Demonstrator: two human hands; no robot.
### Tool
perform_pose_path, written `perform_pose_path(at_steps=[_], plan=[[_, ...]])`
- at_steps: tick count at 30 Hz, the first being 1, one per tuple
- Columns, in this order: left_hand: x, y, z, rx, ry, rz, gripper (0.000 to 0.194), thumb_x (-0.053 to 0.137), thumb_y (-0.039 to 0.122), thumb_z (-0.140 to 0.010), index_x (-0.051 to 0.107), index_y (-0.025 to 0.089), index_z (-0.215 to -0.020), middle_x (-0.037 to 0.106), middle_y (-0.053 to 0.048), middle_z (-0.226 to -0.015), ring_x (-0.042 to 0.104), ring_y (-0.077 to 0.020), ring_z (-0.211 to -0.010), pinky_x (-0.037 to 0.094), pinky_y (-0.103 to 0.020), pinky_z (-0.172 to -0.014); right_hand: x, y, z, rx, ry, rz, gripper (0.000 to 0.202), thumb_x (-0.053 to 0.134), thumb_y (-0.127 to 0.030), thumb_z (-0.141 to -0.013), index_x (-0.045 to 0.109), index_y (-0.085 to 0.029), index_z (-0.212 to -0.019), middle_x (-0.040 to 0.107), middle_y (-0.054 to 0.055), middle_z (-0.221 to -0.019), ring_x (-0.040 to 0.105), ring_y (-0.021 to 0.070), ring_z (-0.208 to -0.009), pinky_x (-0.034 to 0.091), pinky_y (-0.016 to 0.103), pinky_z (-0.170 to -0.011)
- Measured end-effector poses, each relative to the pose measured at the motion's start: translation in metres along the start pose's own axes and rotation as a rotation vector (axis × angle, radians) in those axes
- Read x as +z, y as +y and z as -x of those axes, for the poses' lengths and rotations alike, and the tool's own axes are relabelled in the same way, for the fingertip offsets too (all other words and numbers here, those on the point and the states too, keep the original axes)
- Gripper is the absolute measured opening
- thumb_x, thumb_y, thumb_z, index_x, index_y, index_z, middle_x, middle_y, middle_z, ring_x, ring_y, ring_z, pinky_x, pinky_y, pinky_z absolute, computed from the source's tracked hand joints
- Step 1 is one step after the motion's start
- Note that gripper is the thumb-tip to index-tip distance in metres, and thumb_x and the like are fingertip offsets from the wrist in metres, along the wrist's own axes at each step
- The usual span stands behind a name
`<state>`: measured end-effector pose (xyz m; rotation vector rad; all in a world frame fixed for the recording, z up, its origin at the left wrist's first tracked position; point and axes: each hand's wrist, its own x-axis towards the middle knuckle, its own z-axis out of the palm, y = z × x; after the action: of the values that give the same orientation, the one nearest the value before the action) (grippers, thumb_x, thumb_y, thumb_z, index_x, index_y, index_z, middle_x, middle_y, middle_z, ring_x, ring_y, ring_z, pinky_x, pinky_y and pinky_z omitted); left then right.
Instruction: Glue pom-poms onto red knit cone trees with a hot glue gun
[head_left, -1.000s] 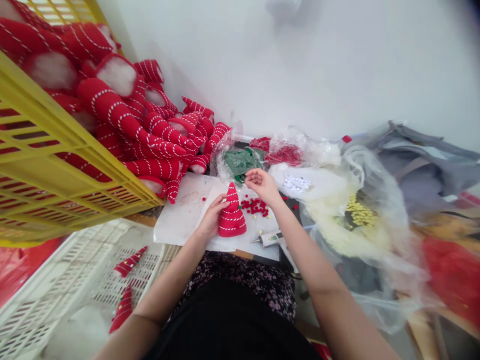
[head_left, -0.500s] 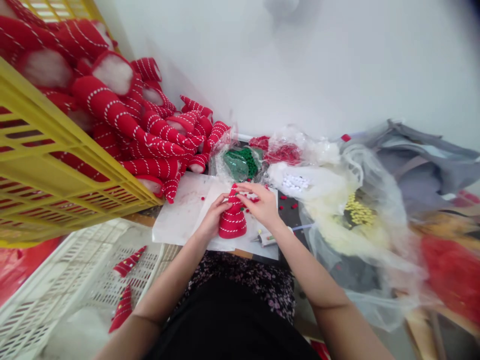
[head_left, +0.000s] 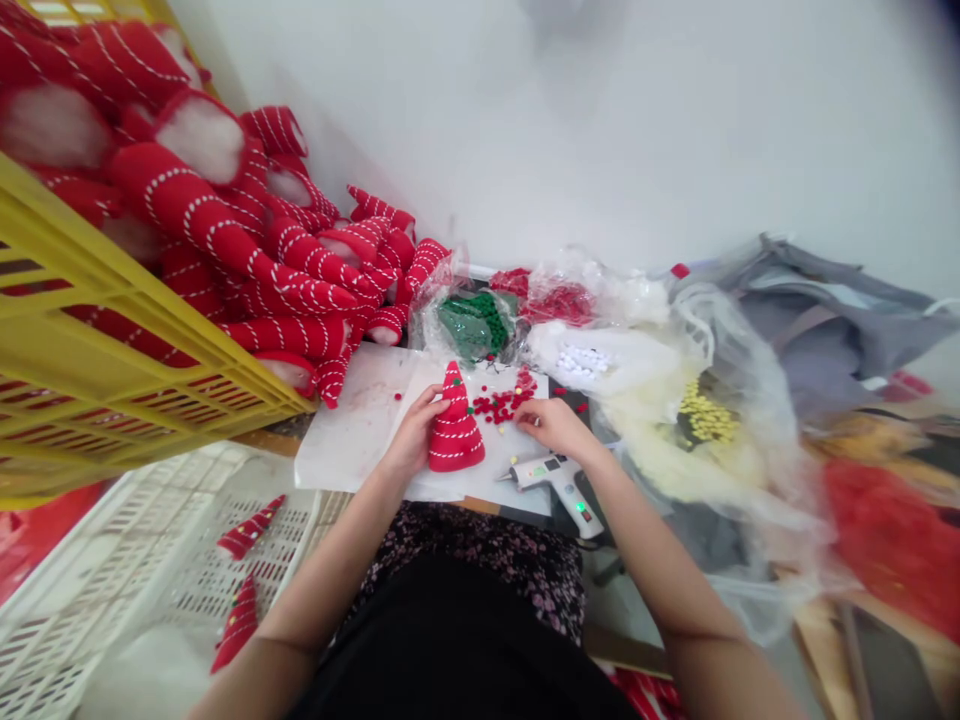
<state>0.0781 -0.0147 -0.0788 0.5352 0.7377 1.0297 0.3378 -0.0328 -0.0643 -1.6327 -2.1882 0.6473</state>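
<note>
My left hand [head_left: 417, 432] grips the left side of a red cone [head_left: 456, 440] with white dashed stripes, which stands upright with green pompoms on its upper part. At the right edge of the scattered red pompoms [head_left: 499, 405] is my right hand [head_left: 546, 422], its fingers bent together over the white paper; whether something small is between the fingertips cannot be made out. A white glue gun [head_left: 553, 480] lies just below that hand, its nozzle pointing left.
A yellow crate [head_left: 112, 340] heaped with red striped cones stands at left, above a white basket [head_left: 281, 540] holding two decorated cones. Bags of green pompoms [head_left: 476, 320], red, white and yellow pompoms [head_left: 706, 415] lie behind and to the right.
My right hand has left the cone and moved right, to the edge of the red pompoms. The cone now shows more fully in my left hand, and the glue gun is uncovered.
</note>
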Motion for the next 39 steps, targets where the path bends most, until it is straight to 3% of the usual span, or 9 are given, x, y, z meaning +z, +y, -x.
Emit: perform_pose_path(at_steps=[7, 13, 16, 21, 26, 28, 33, 39], plan=[[0.003, 0.0, 0.002, 0.007, -0.004, -0.02, 0.038, 0.086, 0.025, -0.063, 0.064, 0.02, -0.093, 0.072, 0.002, -0.079, 0.067, -0.0148, -0.067, 0.052, -0.025, -0.066, -0.001, 0.012, 0.016, 0.048, 0.006, 0.1, 0.018, 0.069, -0.004, -0.08, 0.076, -0.019, -0.076, 0.079, 0.005, -0.082, 0.073, 0.0211, -0.075, 0.05, 0.027, -0.073], [0.003, -0.001, 0.0, 0.01, 0.007, -0.015, 0.038, 0.086, 0.024, -0.062, 0.066, 0.02, -0.094, 0.073, 0.001, -0.081, 0.067, -0.0153, -0.068, 0.052, -0.025, -0.067, 0.008, -0.013, 0.012, -0.058, -0.024, 0.119, 0.015, 0.068, -0.009, -0.088, 0.076, -0.019, -0.097, 0.079, 0.006, -0.095, 0.073, 0.0194, -0.083, 0.053, 0.027, -0.078], [0.003, -0.002, 0.001, 0.013, 0.002, -0.025, 0.038, 0.086, 0.025, -0.063, 0.065, 0.02, -0.095, 0.074, 0.001, -0.082, 0.067, -0.0157, -0.068, 0.052, -0.025, -0.068, 0.017, -0.026, 0.001, -0.108, -0.061, 0.206, 0.014, 0.066, -0.008, -0.09, 0.076, -0.017, -0.088, 0.077, 0.009, -0.093, 0.072, 0.0223, -0.084, 0.053, 0.03, -0.079], [0.001, -0.003, 0.002, 0.023, -0.025, -0.039, 0.036, 0.085, 0.026, -0.065, 0.065, 0.021, -0.095, 0.072, 0.002, -0.079, 0.067, -0.016, -0.067, 0.051, -0.026, -0.068, 0.031, -0.03, -0.01, -0.069, -0.06, 0.254, 0.021, 0.059, -0.002, -0.088, 0.072, -0.016, -0.08, 0.075, 0.013, -0.09, 0.071, 0.0259, -0.081, 0.053, 0.032, -0.073], [0.001, -0.003, 0.0, 0.029, -0.027, -0.046, 0.036, 0.085, 0.026, -0.066, 0.065, 0.021, -0.095, 0.071, 0.002, -0.078, 0.067, -0.0167, -0.067, 0.05, -0.026, -0.067, 0.025, -0.038, -0.011, -0.067, -0.03, 0.213, 0.019, 0.062, -0.002, -0.084, 0.072, -0.018, -0.082, 0.076, 0.009, -0.088, 0.071, 0.023, -0.079, 0.054, 0.03, -0.074], [0.002, -0.004, 0.0, 0.029, -0.031, -0.046, 0.036, 0.085, 0.026, -0.065, 0.066, 0.021, -0.095, 0.072, 0.002, -0.079, 0.066, -0.0164, -0.067, 0.05, -0.026, -0.067, 0.016, -0.047, -0.011, -0.089, 0.014, 0.14, 0.015, 0.065, -0.007, -0.085, 0.072, -0.019, -0.086, 0.077, 0.006, -0.089, 0.071, 0.0203, -0.078, 0.054, 0.029, -0.075], [0.004, -0.004, 0.0, 0.039, -0.038, -0.04, 0.037, 0.085, 0.026, -0.065, 0.067, 0.02, -0.096, 0.073, 0.0, -0.083, 0.067, -0.0169, -0.069, 0.05, -0.027, -0.07, 0.004, -0.072, -0.017, -0.186, 0.3, -0.252, 0.007, 0.067, -0.019, -0.089, 0.073, -0.022, -0.09, 0.076, 0.002, -0.085, 0.069, 0.0179, -0.07, 0.057, 0.03, -0.071], [0.004, -0.004, 0.003, 0.057, -0.077, -0.068, 0.035, 0.085, 0.027, -0.066, 0.067, 0.021, -0.096, 0.073, 0.001, -0.082, 0.069, -0.0179, -0.073, 0.05, -0.026, -0.072, 0.016, -0.082, -0.027, -0.291, 0.317, -0.243, 0.014, 0.064, -0.015, -0.09, 0.075, -0.023, -0.089, 0.078, 0.006, -0.095, 0.072, 0.0215, -0.084, 0.058, 0.036, -0.082]])
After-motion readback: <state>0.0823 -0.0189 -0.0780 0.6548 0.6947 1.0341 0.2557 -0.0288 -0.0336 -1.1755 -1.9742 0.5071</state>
